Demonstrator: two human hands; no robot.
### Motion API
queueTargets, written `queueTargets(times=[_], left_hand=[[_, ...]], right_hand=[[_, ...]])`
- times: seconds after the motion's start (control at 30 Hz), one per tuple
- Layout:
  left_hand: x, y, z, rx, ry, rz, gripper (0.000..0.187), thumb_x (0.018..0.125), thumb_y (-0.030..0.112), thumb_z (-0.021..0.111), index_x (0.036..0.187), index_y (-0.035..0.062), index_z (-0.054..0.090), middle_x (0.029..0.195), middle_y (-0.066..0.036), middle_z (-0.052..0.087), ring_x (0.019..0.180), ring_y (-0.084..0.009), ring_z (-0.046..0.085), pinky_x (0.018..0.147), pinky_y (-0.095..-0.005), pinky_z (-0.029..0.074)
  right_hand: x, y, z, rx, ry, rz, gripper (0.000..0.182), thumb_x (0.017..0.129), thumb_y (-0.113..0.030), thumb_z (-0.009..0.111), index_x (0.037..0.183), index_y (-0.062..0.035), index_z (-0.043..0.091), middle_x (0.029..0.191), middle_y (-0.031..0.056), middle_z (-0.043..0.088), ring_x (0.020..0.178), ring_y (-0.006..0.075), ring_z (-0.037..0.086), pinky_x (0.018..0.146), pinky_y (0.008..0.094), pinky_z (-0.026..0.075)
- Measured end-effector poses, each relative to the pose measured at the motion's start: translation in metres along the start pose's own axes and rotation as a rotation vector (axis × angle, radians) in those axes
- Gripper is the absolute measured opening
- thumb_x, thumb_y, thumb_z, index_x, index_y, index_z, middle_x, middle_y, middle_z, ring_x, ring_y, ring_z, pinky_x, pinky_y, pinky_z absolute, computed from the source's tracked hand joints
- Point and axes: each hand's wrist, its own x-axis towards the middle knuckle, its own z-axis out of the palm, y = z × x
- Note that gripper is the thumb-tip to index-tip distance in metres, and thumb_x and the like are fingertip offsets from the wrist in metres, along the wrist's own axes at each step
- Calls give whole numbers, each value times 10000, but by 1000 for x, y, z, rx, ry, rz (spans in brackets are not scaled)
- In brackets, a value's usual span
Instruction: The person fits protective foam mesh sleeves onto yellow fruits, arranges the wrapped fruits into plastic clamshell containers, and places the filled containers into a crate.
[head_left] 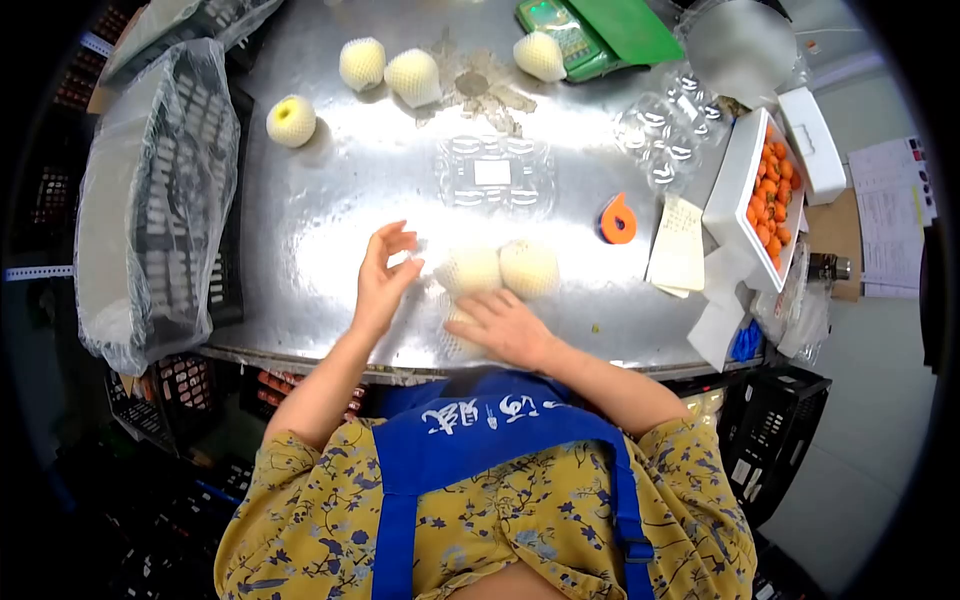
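Metal tabletop point(340, 200), front edge unobstructed

The left hand point(386, 275) is raised with fingers bent and thumb apart, its palm facing inward, above a forearm point(335, 365) angled forward. The right hand point(505, 328) lies palm down, fingers loosely spread, its forearm point(610, 385) slanting inward.

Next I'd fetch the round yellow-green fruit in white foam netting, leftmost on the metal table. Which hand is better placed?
Left, I'd say. The left hand is raised, fingers apart, and nearer the leftmost fruit; the right hand is farther off, busy at other netted fruit.
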Motion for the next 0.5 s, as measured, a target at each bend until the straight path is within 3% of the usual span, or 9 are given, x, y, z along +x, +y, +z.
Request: queueTargets(times=[0.07,0.17,0.2,0.27,0.37,0.5], left_hand=[[51,2,-6,98,36,147,552,785,97,648,1278,36,406,1175,-124,524,1089,-226,506,904,-340,436],[153,12,-11,378,151,314,590,740,209,700,1257,68,455,1173,-141,525,1081,-232,510,869,-353,438],[190,5,-13,441,198,392,618,723,249,714,1258,73,459,1165,-146,525,1079,-239,510,870,-371,436],[244,5,-3,680,375,279,679,684,316,739,1269,120,456,1206,-155,470,1075,-289,506,892,-404,430],[279,24,28,671,538,-130,763,635,372,764,1296,206,421,1250,-164,388,1073,-337,495,909,-416,426],[304,13,43,627,603,-212,821,593,362,790,1301,284,381,1274,-173,338,1076,-363,485,913,-406,431]], right_hand=[[4,-3,-20,110,-76,28,616,674,-197,693,1247,-185,469,1228,114,482,1134,270,448,935,414,354],[12,-5,-48,265,-27,80,716,623,-221,747,1274,-176,451,1248,121,462,1147,283,429,943,436,345],[14,-6,-53,288,24,123,661,664,-190,723,1265,-134,455,1227,130,471,1123,302,441,942,434,350],[14,-4,-57,381,102,240,629,682,-178,709,1254,-99,460,1215,137,474,1108,310,451,931,417,363],[17,0,-65,430,188,324,554,716,-166,685,1216,-41,482,1177,151,499,1068,324,484,898,390,402],[17,2,-65,464,201,369,527,732,-174,685,1203,-39,492,1162,158,521,1055,332,504,885,394,425]])
